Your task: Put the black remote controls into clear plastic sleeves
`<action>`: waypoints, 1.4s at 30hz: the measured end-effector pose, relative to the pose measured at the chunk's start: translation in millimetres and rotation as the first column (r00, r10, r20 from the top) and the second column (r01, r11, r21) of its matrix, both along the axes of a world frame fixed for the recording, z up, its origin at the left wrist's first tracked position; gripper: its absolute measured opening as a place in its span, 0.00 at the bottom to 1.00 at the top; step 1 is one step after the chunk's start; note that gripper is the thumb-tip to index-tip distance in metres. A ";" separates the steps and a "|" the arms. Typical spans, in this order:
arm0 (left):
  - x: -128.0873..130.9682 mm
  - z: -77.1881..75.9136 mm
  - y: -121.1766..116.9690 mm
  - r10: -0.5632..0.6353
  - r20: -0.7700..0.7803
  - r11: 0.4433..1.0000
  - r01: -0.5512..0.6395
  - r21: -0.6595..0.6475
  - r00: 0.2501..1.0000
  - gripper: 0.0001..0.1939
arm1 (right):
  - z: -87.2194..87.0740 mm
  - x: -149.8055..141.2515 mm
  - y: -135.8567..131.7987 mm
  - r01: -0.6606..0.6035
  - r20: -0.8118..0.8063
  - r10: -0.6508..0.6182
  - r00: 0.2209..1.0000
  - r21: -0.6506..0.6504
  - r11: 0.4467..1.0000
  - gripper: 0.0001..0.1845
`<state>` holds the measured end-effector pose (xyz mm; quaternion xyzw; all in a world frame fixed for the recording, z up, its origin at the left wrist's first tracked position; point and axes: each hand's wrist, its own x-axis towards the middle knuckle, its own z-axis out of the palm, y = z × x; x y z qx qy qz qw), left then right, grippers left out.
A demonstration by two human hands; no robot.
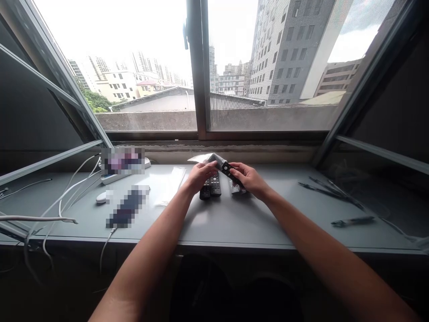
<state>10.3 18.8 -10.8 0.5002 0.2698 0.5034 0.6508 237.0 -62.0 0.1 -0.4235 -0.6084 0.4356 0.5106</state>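
Note:
My right hand (250, 177) is closed around a black remote control (227, 168), which is tilted above the desk. My left hand (200, 175) pinches a clear plastic bag (203, 158) that covers the far end of that remote. How far the remote reaches inside the bag is hidden by my fingers. Below my left hand, two more black remotes, a left one (204, 193) and a right one (215, 187), lie side by side on the desk. A small clear plastic packet (237, 188) rests under my right hand, its contents unclear.
Flat clear plastic bags (170, 185) lie left of my hands on the grey desk (231, 228). Further left are a power strip (125, 172), a white mouse-like object (101, 197), a blurred-out phone-like item (129, 208) and white cables. Dark cables (352, 221) lie right. Metal frames flank the desk.

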 end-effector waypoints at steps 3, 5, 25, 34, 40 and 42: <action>0.3 -1.8 -2.0 -0.049 -0.039 0.998 0.050 0.027 0.998 0.20 | -3.1 0.4 2.2 -0.009 -0.006 0.009 1.000 0.025 1.000 0.32; 0.3 -2.3 -3.6 -0.073 -0.064 0.996 0.076 0.040 0.995 0.20 | -4.2 0.7 3.0 -0.014 -0.003 0.014 1.000 0.039 0.999 0.31; 2.6 0.2 -3.4 0.034 -0.012 0.999 -0.034 0.014 0.999 0.21 | -0.4 -1.4 -1.2 -0.006 0.072 0.005 0.997 0.008 1.000 0.32; 1.4 2.9 -8.4 -0.103 -0.094 0.994 0.106 0.033 0.990 0.23 | -1.4 -3.6 -2.4 -0.034 0.071 0.031 0.997 0.037 0.999 0.33; 1.7 4.3 -0.1 0.129 0.107 0.991 -0.123 -0.055 0.986 0.25 | 0.2 -2.8 -3.0 0.028 0.097 -0.030 0.995 0.015 0.999 0.32; 2.0 3.4 -0.6 0.121 0.100 0.992 -0.118 -0.036 0.988 0.24 | 0.4 -2.7 -2.9 0.033 0.100 -0.034 0.994 0.009 0.999 0.32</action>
